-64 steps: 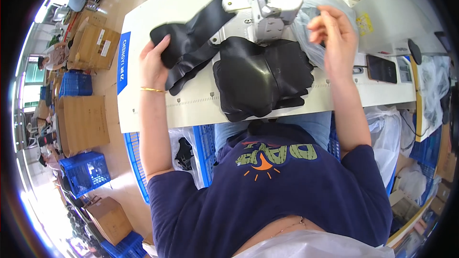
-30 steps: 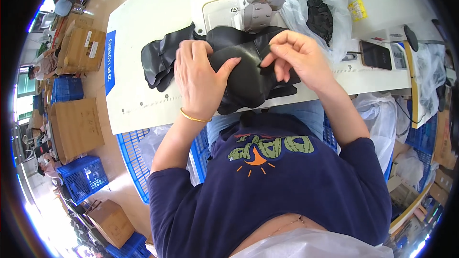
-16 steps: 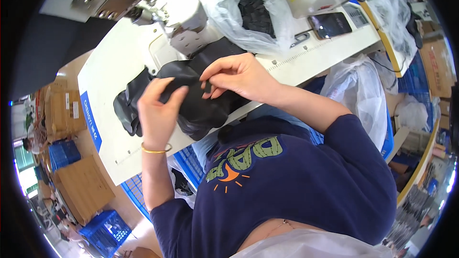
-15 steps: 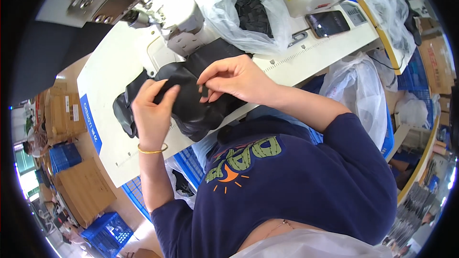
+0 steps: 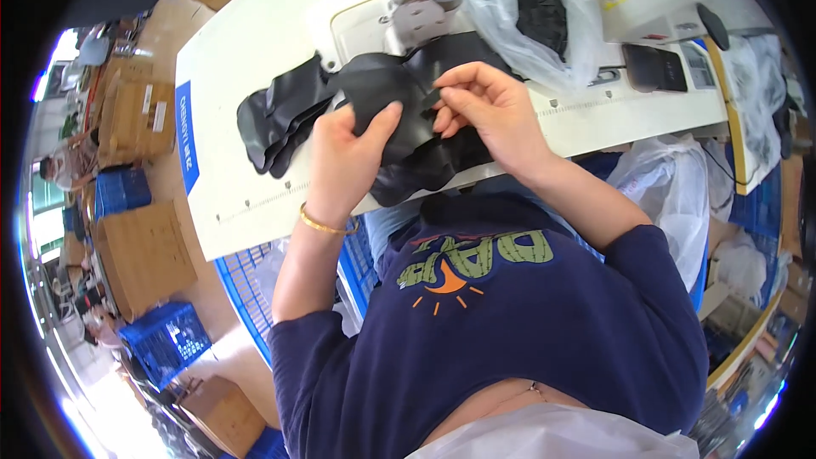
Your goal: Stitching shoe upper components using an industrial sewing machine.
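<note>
Soft, shiny black leather-like pieces [image 5: 374, 83] lie folded and stacked on the white sewing table [image 5: 223, 183], just below the sewing machine head [image 5: 422, 19]. My left hand [image 5: 344, 151] is closed on the near edge of this black material, thumb on top and fingers partly hidden beneath. To its right, my right hand [image 5: 497, 115] hovers over the stack, pinching a small black strip [image 5: 432, 104] between thumb and fingertips. A second fold of the black material [image 5: 276, 119] spreads to the left of my left hand.
Behind the stack, a clear plastic bag [image 5: 497, 13] holds many small black pieces. A phone [image 5: 654, 68] rests farther right. Blue crates [image 5: 242, 285] stand under the table's front edge, with a white plastic bag [image 5: 659, 191] at the right. Cardboard boxes [image 5: 140, 259] sit on the floor at left.
My view has shifted, so the table sits higher and farther right. My left thumb and fingers, raised apart before, are now down on the black material. My right hand still pinches the small strip.
</note>
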Motion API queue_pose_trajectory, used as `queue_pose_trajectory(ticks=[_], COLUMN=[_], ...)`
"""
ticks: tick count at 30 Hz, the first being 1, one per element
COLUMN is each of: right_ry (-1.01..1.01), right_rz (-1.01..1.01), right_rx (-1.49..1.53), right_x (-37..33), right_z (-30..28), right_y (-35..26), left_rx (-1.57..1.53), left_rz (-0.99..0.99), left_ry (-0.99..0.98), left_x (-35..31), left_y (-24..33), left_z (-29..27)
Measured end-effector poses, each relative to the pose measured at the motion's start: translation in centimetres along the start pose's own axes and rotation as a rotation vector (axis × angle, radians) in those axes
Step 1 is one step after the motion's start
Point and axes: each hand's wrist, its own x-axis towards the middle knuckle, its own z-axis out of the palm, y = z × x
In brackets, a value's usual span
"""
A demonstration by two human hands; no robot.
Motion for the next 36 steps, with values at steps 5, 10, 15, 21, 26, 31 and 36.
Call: queue_pose_trajectory(ticks=[5,10,15,21,26,31,36], right_ry=[0.015,-0.004,0.031,0.147,0.008,0.164,0.097], right_rz=[0.020,0.014,0.001,-0.138,-0.036,-0.153,-0.184], right_rx=[-0.056,-0.133,-0.111,-0.183,-0.426,0.222,0.102], right_x=[0.0,-0.1,0.2,-0.4,-3.2,-3.6,-3.2], right_z=[0.9,1.8,1.9,3.1,1.3,2.7,2.8], right_y=[-0.3,-0.8,-0.8,-0.1,-1.3,-1.6,-1.7], left_rx=[-0.347,-0.270,-0.234,-0.144,-0.649,-0.666,-0.495], left_rz=[-0.179,-0.184,-0.033,0.113,-0.050,-0.036,0.021], left_ry=[-0.182,-0.173,-0.029,0.153,0.098,-0.023,-0.004], left_x=[1.5,2.7,0.7,0.1,-0.3,-1.5,-2.0], left_y=[0.4,0.1,0.4,0.1,1.1,2.5,3.6], left_z=[-1.3,-1.1,0.6,2.5,1.3,1.6,2.0])
